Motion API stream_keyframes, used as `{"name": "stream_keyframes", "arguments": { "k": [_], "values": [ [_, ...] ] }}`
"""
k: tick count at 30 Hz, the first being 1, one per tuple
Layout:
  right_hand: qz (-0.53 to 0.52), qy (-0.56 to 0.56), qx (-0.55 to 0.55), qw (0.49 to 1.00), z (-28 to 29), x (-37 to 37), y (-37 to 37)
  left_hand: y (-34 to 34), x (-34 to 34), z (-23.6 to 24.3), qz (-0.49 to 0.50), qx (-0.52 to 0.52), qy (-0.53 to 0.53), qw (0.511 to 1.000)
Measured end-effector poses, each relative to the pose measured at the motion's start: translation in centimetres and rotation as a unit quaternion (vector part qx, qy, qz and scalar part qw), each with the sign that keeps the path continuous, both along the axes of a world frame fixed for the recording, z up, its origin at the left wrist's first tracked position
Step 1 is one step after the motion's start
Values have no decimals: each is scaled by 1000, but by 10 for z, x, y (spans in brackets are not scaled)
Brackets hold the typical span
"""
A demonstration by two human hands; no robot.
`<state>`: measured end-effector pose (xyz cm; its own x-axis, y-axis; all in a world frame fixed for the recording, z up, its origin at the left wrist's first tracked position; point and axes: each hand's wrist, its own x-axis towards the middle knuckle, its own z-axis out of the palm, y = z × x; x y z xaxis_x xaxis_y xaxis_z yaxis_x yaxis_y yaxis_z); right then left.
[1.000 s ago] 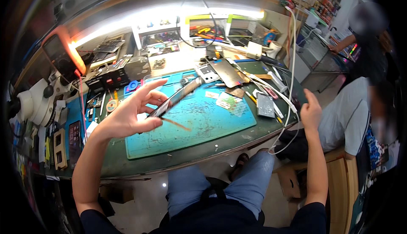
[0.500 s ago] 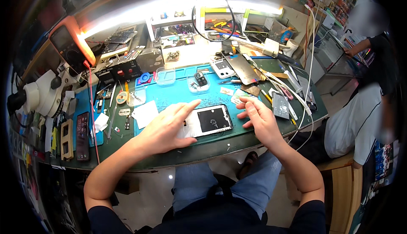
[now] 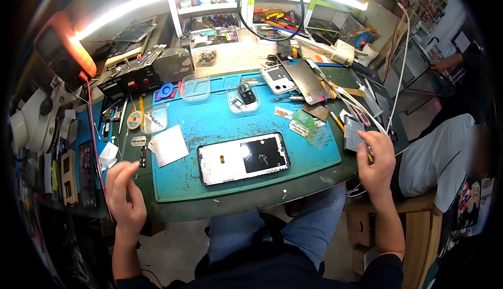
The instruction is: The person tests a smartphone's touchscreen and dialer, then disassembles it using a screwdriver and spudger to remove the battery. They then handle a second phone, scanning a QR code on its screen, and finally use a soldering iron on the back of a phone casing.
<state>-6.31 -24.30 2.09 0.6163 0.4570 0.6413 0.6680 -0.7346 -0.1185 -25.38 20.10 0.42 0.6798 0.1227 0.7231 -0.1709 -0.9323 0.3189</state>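
A phone frame [image 3: 225, 162], black at the rim with a white inner face and a black patch, lies flat on the blue work mat [image 3: 173, 186] with neither hand on it. To its left, my left hand [image 3: 126, 197] hovers over the bench edge, fingers loosely bent and thumb apart, holding nothing I can see. My right hand [image 3: 377, 162] is raised at the right side of the bench, its fingers bent and apart. It partly covers a dark flat phone part [image 3: 352, 134], and no object shows in its grasp.
A white sheet [image 3: 170, 146] lies left of the frame. Clear plastic boxes [image 3: 196, 87] stand on the mat's far side. A phone back cover [image 3: 304, 79], cables and tools crowd the right. A multimeter [image 3: 73, 45] stands far left. Another person sits at right.
Both hands have moved apart, away from the phone frame: the left toward the left bench edge, the right farther right. The frame is now fully uncovered. My view has shifted slightly.
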Motion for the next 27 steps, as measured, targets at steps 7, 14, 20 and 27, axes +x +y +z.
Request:
{"name": "stream_keyframes", "arguments": {
  "k": [7,14,20,27],
  "values": [
    [-63,-51,-21,996,-48,-2,-9,35,-60,0,-14,244,-57,968],
    [-50,-225,24,973,-29,-12,29,154,-160,4,393,80,-109,909],
    [-14,-235,33,971,-21,-17,36,268,-178,21,473,-86,189,856],
    [-4,-224,41,974,-29,-13,30,291,-157,26,468,-40,400,787]
  ]
}}
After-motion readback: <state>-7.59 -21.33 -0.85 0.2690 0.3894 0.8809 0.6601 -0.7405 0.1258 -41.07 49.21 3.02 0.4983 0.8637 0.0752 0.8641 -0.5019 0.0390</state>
